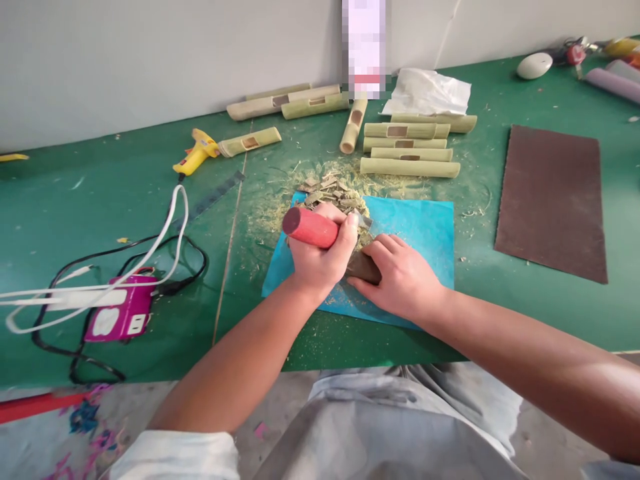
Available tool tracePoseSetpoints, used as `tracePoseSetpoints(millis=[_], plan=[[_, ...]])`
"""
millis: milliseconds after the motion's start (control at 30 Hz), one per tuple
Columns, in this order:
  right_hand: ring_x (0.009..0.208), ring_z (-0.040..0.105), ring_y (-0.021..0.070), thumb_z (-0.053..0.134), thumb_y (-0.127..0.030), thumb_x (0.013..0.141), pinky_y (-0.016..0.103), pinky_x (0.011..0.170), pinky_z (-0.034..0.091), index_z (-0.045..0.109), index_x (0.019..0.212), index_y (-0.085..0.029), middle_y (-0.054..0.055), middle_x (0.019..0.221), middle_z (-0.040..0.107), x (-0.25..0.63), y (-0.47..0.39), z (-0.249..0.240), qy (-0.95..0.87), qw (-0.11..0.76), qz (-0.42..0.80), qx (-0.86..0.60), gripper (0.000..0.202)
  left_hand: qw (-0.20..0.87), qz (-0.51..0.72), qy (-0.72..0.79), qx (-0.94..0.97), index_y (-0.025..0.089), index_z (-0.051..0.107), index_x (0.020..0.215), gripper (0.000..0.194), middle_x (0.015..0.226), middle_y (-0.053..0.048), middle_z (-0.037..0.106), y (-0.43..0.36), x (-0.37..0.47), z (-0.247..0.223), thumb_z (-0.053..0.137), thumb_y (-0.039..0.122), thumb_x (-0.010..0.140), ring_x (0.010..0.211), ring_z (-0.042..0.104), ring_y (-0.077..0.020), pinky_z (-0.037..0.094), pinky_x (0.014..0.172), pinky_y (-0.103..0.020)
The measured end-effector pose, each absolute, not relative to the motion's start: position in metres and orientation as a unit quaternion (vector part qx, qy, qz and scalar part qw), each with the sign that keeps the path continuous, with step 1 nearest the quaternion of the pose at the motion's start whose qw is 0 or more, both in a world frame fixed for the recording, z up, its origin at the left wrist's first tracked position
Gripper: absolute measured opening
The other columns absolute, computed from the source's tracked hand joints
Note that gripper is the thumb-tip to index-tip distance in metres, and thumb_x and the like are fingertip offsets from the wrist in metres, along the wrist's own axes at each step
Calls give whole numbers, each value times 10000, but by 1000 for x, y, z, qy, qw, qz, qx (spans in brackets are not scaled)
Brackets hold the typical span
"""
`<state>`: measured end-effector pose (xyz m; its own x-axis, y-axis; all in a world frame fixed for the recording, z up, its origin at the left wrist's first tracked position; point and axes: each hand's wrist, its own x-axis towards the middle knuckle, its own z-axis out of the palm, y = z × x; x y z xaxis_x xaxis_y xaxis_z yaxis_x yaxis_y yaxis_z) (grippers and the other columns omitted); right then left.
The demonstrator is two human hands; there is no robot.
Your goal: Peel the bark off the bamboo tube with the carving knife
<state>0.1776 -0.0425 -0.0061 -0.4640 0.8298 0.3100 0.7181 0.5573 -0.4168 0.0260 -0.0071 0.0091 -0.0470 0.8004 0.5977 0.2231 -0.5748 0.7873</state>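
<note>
Left fingers (pixel 349 233) clasp the red tool (pixel 311 228); pushed hard, it could slip into right fingers (pixel 382 251) gripping the brown piece (pixel 364 268) alongside.

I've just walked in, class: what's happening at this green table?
A person's left hand grips a tool by its thick red handle, while the right hand holds a brown piece over a blue sheet. A heap of chips and shavings lies just beyond the left hand. Farther back are several bamboo tubes, some with openings in their sides, and off to the left lies a yellow glue gun. The tool's working end is largely hidden.
</note>
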Motion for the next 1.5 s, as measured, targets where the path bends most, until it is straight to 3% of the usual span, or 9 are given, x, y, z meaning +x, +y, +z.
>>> tracePoseSetpoints(millis=[233, 500, 633, 833, 1100, 1267, 1500], plan=[[781, 530, 235, 682, -380, 841, 373, 711, 474, 565, 900, -188, 82, 853, 597, 177, -42, -8, -845, 253, 116, -457, 232, 214, 594, 388, 671, 180, 552, 694, 274, 641, 24, 563, -8, 25, 10, 601, 313, 928, 585, 539, -89, 460, 621, -244], [762, 535, 227, 691, -395, 844, 355, 693, 469, 582, 870, -174, 81, 822, 604, 179, -43, -7, -853, 245, 113, -448, 247, 247, 605, 422, 629, 184, 497, 592, 296, 537, 47, 468, -10, 25, 7, 634, 252, 845, 462, 436, -77, 397, 507, -245], [768, 535, 227, 697, -389, 832, 355, 691, 461, 573, 869, -190, 74, 826, 602, 180, -43, -5, -848, 244, 114, -456, 237, 270, 683, 402, 547, 194, 488, 627, 305, 541, 57, 469, -6, 31, 6, 628, 324, 864, 449, 463, -73, 420, 496, -231], [764, 531, 230, 686, -390, 833, 365, 697, 469, 563, 865, -196, 75, 827, 601, 180, -43, -4, -849, 246, 109, -454, 232, 276, 642, 407, 588, 187, 546, 661, 321, 599, 28, 566, -6, 31, 12, 648, 395, 883, 519, 516, -87, 472, 572, -254], [760, 544, 235, 699, -388, 830, 366, 697, 485, 581, 873, -172, 85, 817, 606, 179, -43, -5, -854, 246, 92, -449, 250, 229, 602, 407, 647, 185, 546, 670, 303, 627, 21, 561, -8, 28, 11, 608, 346, 919, 553, 525, -95, 473, 589, -264], [719, 520, 215, 608, -399, 897, 357, 685, 476, 566, 811, -190, 75, 784, 596, 180, -42, -8, -854, 266, 92, -438, 230, 185, 548, 383, 720, 180, 543, 659, 247, 624, 15, 574, -9, 26, 15, 605, 249, 888, 569, 540, -99, 462, 592, -261], [742, 519, 204, 668, -409, 870, 333, 682, 463, 598, 851, -173, 69, 804, 594, 184, -41, -5, -860, 250, 110, -431, 247, 282, 622, 429, 591, 183, 498, 575, 274, 511, 57, 474, -12, 31, 11, 653, 189, 800, 434, 433, -69, 383, 452, -224]])
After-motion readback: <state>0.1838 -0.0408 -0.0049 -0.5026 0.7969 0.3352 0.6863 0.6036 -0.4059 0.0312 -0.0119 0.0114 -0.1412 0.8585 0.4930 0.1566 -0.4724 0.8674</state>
